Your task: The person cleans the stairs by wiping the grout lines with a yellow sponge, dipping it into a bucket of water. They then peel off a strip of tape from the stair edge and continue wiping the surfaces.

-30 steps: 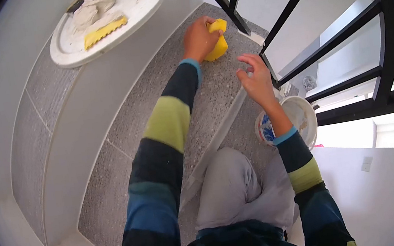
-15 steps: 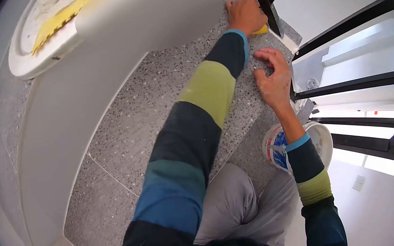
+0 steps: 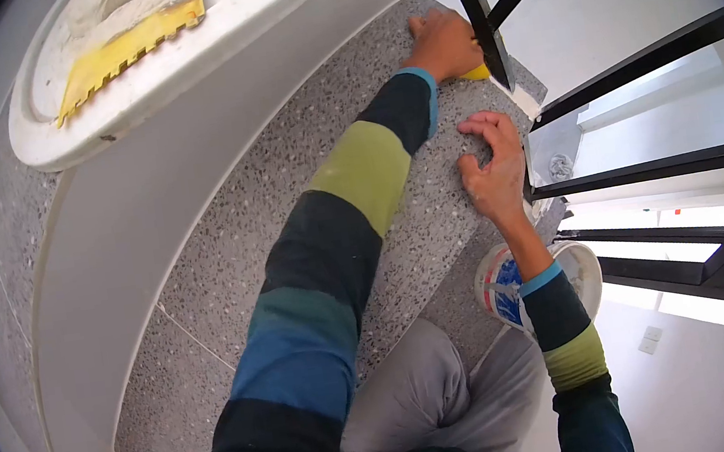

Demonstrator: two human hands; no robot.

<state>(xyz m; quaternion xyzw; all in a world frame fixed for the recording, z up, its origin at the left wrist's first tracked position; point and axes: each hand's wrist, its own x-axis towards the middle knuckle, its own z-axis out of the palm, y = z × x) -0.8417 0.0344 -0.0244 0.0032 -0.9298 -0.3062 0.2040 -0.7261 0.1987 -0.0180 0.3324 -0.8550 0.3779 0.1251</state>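
Observation:
My left hand (image 3: 445, 43) is closed on a yellow scraper (image 3: 477, 73), mostly hidden under the fingers. It is low on the speckled grey stone step (image 3: 280, 159), at the foot of a black railing post (image 3: 482, 23). My right hand (image 3: 497, 173) rests nearer to me by the step's railing-side edge. Its thumb and fingers are curved apart with nothing between them. A strip of whitish material (image 3: 524, 100) runs along the edge beside the post.
At upper left, a yellow notched spreader (image 3: 129, 57) and pale paste lie on a rounded white ledge (image 3: 204, 68). A white bucket (image 3: 583, 274) stands below my right forearm. Black railing bars (image 3: 647, 166) line the right side. The curved white riser (image 3: 123, 248) borders the step.
The view has shifted slightly, and the grey blur that covered part of the white ledge is gone. My left hand stays by the post on the scraper; my right hand keeps its curved pose.

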